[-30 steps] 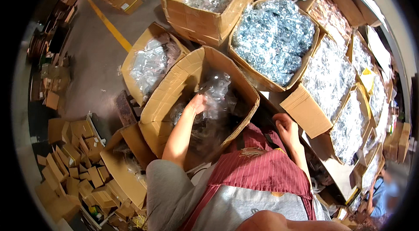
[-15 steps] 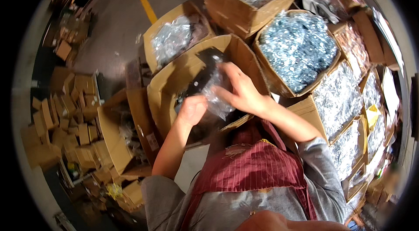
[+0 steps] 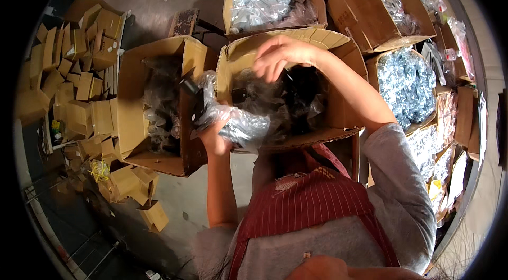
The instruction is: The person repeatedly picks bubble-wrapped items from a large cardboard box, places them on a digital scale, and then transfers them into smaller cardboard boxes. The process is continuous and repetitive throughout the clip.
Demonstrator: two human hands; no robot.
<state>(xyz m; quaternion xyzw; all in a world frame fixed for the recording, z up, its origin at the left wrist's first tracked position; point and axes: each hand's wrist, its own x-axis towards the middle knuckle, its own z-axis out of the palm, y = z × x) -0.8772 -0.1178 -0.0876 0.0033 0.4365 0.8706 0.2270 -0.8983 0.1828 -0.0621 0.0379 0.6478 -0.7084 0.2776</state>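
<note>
My left hand [image 3: 216,134] is closed round a crumpled clear plastic bag [image 3: 241,124]. From the bag a black part [image 3: 198,103] sticks out at the upper left, over the near left wall of the middle carton [image 3: 227,63]. My right hand [image 3: 278,55] hangs above that carton, its fingers loosely bent and apart, with nothing visible in them. Below it inside the carton lie black parts [image 3: 304,92] and clear plastic bags. Motion blurs some of the carton's contents.
A tall carton [image 3: 132,100] holding bagged dark parts stands at the left. Behind the middle carton is a box of silvery bags [image 3: 264,5]. More cartons line the right, one full of bluish shiny packets [image 3: 405,87]. Small brown boxes [image 3: 79,47] are heaped at far left.
My view has turned left. My left hand has carried the bagged black part leftward towards the left carton, while my right hand has come off it and stays over the middle carton.
</note>
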